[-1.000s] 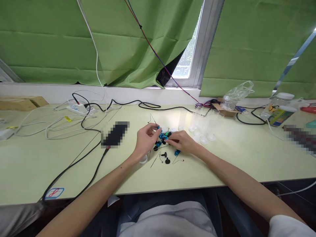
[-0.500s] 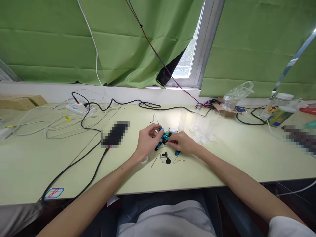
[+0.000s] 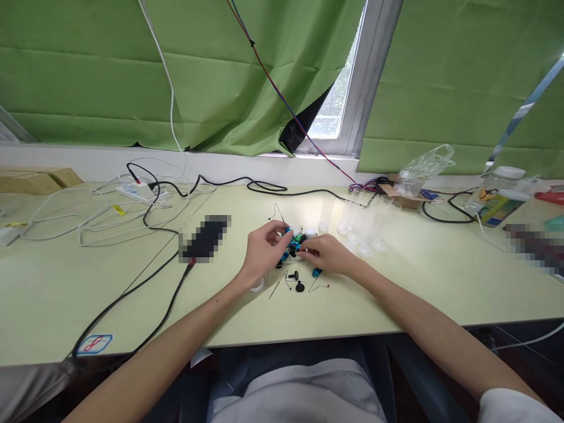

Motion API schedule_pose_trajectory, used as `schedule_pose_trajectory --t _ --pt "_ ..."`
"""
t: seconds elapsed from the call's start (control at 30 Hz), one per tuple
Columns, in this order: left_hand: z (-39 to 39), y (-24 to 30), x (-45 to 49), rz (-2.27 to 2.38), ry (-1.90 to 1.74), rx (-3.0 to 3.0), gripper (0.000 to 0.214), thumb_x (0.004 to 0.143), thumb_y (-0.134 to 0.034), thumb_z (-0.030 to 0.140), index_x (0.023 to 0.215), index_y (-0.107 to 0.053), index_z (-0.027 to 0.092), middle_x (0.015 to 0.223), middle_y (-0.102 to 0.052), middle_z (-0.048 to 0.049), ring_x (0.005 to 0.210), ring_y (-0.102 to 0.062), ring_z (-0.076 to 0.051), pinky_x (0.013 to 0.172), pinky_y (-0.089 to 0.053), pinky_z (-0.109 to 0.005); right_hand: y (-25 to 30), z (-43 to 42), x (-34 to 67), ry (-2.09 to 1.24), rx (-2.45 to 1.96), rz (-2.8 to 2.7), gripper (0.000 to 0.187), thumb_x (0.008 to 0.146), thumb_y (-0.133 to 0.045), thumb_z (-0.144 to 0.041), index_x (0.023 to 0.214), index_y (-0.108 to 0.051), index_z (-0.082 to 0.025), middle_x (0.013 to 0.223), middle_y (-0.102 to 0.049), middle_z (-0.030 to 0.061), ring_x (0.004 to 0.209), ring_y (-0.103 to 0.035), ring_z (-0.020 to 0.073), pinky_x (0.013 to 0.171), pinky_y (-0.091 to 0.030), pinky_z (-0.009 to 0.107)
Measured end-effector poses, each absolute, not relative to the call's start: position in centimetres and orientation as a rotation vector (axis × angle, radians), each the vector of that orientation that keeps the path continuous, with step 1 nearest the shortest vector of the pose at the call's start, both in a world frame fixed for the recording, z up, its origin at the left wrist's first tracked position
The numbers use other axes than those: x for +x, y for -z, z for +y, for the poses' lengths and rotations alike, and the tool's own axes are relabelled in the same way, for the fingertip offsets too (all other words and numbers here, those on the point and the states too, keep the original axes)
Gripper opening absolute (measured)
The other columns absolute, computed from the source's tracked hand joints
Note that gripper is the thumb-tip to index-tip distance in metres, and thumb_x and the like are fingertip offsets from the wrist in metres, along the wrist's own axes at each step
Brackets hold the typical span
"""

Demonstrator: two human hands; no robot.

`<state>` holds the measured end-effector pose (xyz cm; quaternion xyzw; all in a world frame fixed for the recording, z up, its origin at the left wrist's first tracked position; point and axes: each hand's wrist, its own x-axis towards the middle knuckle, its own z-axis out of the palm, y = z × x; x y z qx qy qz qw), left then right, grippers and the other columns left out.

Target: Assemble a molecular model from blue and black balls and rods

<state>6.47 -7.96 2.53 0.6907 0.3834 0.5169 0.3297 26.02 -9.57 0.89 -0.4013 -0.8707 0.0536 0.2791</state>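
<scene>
My left hand (image 3: 261,249) pinches a small blue part with a thin wire (image 3: 286,230) sticking up from it. Facing it, my right hand (image 3: 328,254) is closed in a pinch on another small blue part (image 3: 300,247). Both hands meet over a small pile of blue and black parts (image 3: 291,254) on the pale green table (image 3: 132,294). Loose black pieces (image 3: 298,286), thin metal pins (image 3: 277,286) and one more blue part (image 3: 316,272) lie just in front of the hands.
Clear plastic tubes and white caps (image 3: 359,232) stand behind my right hand. A blurred dark device (image 3: 205,238) with a black cable lies to the left, near a power strip (image 3: 134,192) and tangled cords. A plastic bag (image 3: 423,167) and jars (image 3: 500,197) sit at the right, under green curtains.
The wire on the part in my left hand has shifted slightly right. Both hands stay together over the pile.
</scene>
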Motion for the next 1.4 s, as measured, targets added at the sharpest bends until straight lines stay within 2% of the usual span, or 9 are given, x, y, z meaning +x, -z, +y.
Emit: schedule_pose_trajectory --t 0.17,0.37,0.53,0.67,0.9,1.13,1.4 --pt "-7.8 -3.2 6.4 0.925 -1.223 1.523 0.03 0.073 -0.077 0.04 0.088 -0.068 0.016 0.072 -0.063 -0.002 0.053 -0.054 -0.011 0.052 -0.047 -0.027 -1.3 -10.2 25.7 -0.127 -0.971 -2.246 0.035 0.098 -0.05 -0.03 0.066 -0.056 -0.018 0.055 -0.049 -0.0019 0.051 -0.037 0.0103 0.053 -0.03 0.025" --pt "-7.3 -3.2 6.1 0.817 -1.064 1.188 0.038 0.066 -0.084 0.039 0.091 -0.072 0.013 0.07 -0.061 -0.0021 0.059 -0.056 -0.011 0.055 -0.048 -0.025 -1.3 -11.0 25.2 -0.212 -0.88 -2.29 0.028 0.095 -0.056 -0.036 0.077 -0.065 -0.016 0.059 -0.057 -0.001 0.053 -0.045 0.0104 0.057 -0.036 0.024" --pt "-7.2 -2.9 6.1 0.861 -1.047 1.214 0.041 0.065 -0.084 0.042 0.091 -0.071 0.012 0.072 -0.064 -0.0039 0.06 -0.057 -0.012 0.057 -0.05 -0.027 -1.1 -11.3 24.9 -0.26 -0.876 -2.425 0.024 0.091 -0.063 -0.039 0.086 -0.068 -0.017 0.068 -0.064 0.0015 0.059 -0.053 0.0124 0.061 -0.038 0.025" --pt "-7.4 -2.6 6.2 0.937 -1.061 1.468 0.041 0.07 -0.08 0.045 0.092 -0.063 0.015 0.066 -0.065 -0.0019 0.057 -0.06 -0.015 0.059 -0.052 -0.03 -1.2 -11.5 24.8 -0.246 -0.914 -2.495 0.022 0.091 -0.064 -0.037 0.084 -0.068 -0.017 0.07 -0.064 0.0019 0.061 -0.054 0.0131 0.062 -0.038 0.026" --pt "-7.9 -2.9 6.3 0.977 -1.101 1.592 0.038 0.075 -0.074 0.038 0.09 -0.042 0.023 0.068 -0.065 0.0026 0.053 -0.061 -0.013 0.054 -0.05 -0.026 -1.4 -11.7 24.6 -0.25 -0.946 -2.554 0.019 0.091 -0.064 -0.033 0.081 -0.065 -0.017 0.075 -0.067 0.0034 0.062 -0.054 0.0135 0.062 -0.037 0.027" --pt "-8.1 -3.0 6.2 0.944 -1.108 1.732 0.033 0.083 -0.064 0.038 0.11 -0.048 0.026 0.077 -0.06 0.0029 0.052 -0.061 -0.011 0.054 -0.05 -0.024 -1.2 -11.6 24.6 -0.231 -1.008 -2.55 0.017 0.092 -0.063 -0.031 0.084 -0.065 -0.016 0.075 -0.067 0.0036 0.065 -0.056 0.0147 0.063 -0.037 0.027" --pt "-8.1 -3.2 6.1 0.893 -1.137 1.692 0.048 0.085 -0.062 0.04 0.13 -0.051 0.029 0.084 -0.061 0.0003 0.055 -0.062 -0.012 0.055 -0.052 -0.025 -1.3 -11.5 24.6 -0.278 -1.071 -2.427 0.015 0.092 -0.063 -0.031 0.09 -0.065 -0.016 0.075 -0.069 0.0031 0.06 -0.057 0.0137 0.061 -0.039 0.026"
